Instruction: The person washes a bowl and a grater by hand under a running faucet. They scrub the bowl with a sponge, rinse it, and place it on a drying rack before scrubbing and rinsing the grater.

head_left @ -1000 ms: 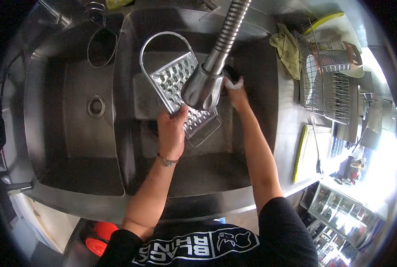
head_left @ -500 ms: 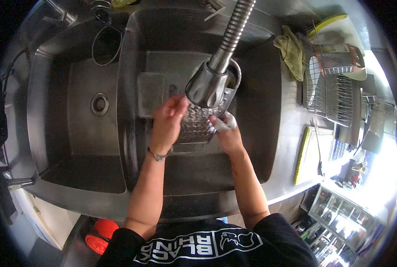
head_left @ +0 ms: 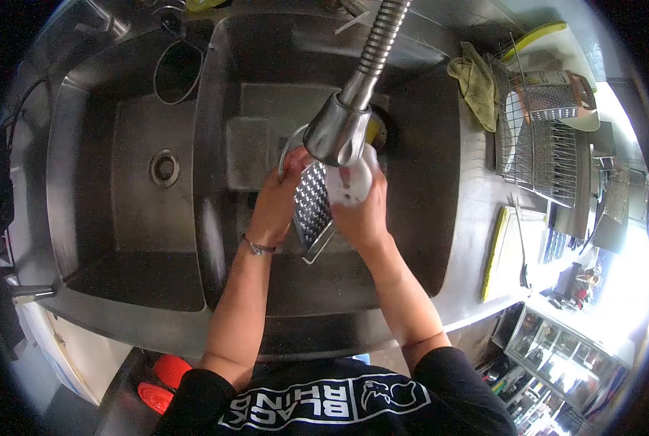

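Note:
Over the right basin, a flat metal grater (head_left: pixel 312 202) is held tilted, its raised holes facing up and right. My left hand (head_left: pixel 275 200) is closed round the grater's left edge near its looped wire handle. My right hand (head_left: pixel 364 214) is curled beside the grater, covered with white suds (head_left: pixel 350 182). Whatever lies under the suds in my right fingers is hidden. Just above both hands hangs the metal spray head (head_left: pixel 337 131), covering part of the grater's upper end.
A drain (head_left: pixel 164 168) sits in the left basin (head_left: pixel 154 218), with a round-rimmed strainer (head_left: pixel 178 73) hanging at the divider. On the right are a green cloth (head_left: pixel 475 87), a wire dish rack (head_left: pixel 535 156) with a box grater (head_left: pixel 553 105), and a cutting board (head_left: pixel 510 254).
The grater has turned more upright and its wire loop swung to the left. My left hand now grips its edge, and my right hand has moved up with more white suds showing.

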`<state>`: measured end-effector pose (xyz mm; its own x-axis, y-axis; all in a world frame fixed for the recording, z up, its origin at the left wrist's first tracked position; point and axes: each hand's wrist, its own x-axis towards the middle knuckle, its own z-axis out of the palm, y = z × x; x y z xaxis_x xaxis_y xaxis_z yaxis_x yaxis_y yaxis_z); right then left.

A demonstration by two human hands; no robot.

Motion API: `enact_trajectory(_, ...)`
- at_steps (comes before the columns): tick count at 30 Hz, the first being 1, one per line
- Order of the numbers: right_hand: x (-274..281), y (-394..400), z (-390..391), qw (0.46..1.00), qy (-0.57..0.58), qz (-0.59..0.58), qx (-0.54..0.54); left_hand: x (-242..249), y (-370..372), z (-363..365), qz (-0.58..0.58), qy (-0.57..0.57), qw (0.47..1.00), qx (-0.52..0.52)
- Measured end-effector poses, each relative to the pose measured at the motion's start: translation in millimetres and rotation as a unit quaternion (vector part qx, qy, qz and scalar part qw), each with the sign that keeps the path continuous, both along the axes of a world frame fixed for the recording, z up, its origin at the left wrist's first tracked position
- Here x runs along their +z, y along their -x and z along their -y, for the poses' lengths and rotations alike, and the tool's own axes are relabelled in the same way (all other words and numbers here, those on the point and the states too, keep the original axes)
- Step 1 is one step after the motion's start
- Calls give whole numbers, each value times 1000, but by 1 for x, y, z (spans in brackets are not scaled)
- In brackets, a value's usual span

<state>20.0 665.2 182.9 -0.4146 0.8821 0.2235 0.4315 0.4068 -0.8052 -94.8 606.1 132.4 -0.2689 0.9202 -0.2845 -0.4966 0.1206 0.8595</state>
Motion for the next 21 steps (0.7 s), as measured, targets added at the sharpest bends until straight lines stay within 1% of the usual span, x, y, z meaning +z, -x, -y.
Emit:
enact_trajectory(1,0,3,-2,997,59,20,44,1,1,0,8,-9,1000,-9)
enact_trajectory(2,-5,9,-7,997,58,20,44,2,1,0,17,-19,1000,-18)
enact_trajectory(3,-13,19,-13,994,71,24,82,1,1,1,16,-20,1000,-17)
enact_trajectory(4,-18,28,-14,989,84,27,119,-3,-1,2,43,-17,999,-2)
enact_trajectory(5,-16,35,-11,994,76,6,80,-8,-3,4,70,-13,997,14)
enact_trajectory(6,-11,36,-13,994,76,6,83,-12,-5,5,96,-10,995,30)
enact_trajectory(7,-5,35,-17,988,-1,35,150,-17,-7,6,130,22,991,37)
enact_trajectory(8,3,37,-19,971,-77,64,215,-20,-7,8,131,23,990,39)
enact_trajectory(9,26,41,-15,968,53,181,167,-22,-8,10,182,28,981,61)
enact_trajectory(10,21,40,-16,967,54,183,169,-26,-8,11,233,33,968,82)
enact_trajectory(11,12,39,-18,979,-18,91,183,-36,-6,13,234,33,968,84)
enact_trajectory(12,14,42,-18,977,-88,-3,196,-48,-3,14,-18,-26,999,29)
enact_trajectory(13,19,42,-20,974,-128,49,180,-60,0,15,-269,-82,959,-29)
enact_trajectory(14,20,43,-21,974,-126,49,183,-56,2,14,-268,-80,960,-26)
enact_trajectory(16,22,41,-26,979,-7,21,200,-36,5,10,-242,-60,965,-75)
enact_trajectory(17,39,40,-27,971,-12,114,211,-29,7,10,-241,-59,966,-76)
enact_trajectory(18,39,38,-30,971,-12,115,211,-23,9,9,-152,-30,984,-89)
enact_trajectory(19,38,38,-34,968,-22,166,188,-16,10,9,-62,0,993,-102)
enact_trajectory(20,36,37,-38,962,-32,216,165,-6,10,6,-62,-1,993,-102)
enact_trajectory(21,27,35,-41,962,-33,217,166,5,7,3,-2,40,997,-70)
